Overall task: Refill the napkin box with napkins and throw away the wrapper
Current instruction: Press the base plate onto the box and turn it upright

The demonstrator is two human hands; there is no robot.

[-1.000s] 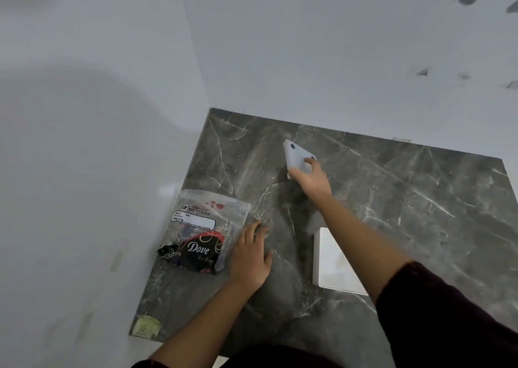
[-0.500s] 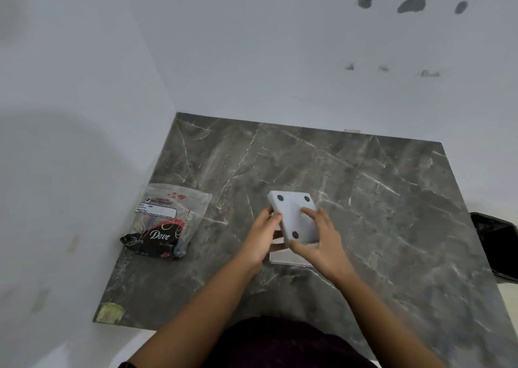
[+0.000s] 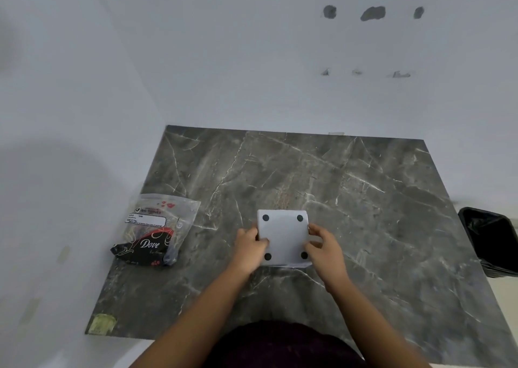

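A white square napkin box [image 3: 283, 235] lies upside down in the middle of the grey marble table [image 3: 364, 199], its underside with black round feet facing up. My left hand [image 3: 248, 247] grips its left edge and my right hand [image 3: 325, 245] grips its right edge. A thin white edge shows under the box's near side. A clear plastic pack of napkins [image 3: 157, 228] with a black and red "Dove" print lies at the table's left side, apart from both hands.
A black bin [image 3: 490, 241] lined with a black bag stands on the floor beyond the table's right edge. White walls close off the far and left sides. A yellowish patch [image 3: 101, 323] marks the table's near left corner.
My right hand brought the white box from the far middle of the table to the centre. My left hand left the napkin pack's side, and both hands now hold the box flat, underside up.
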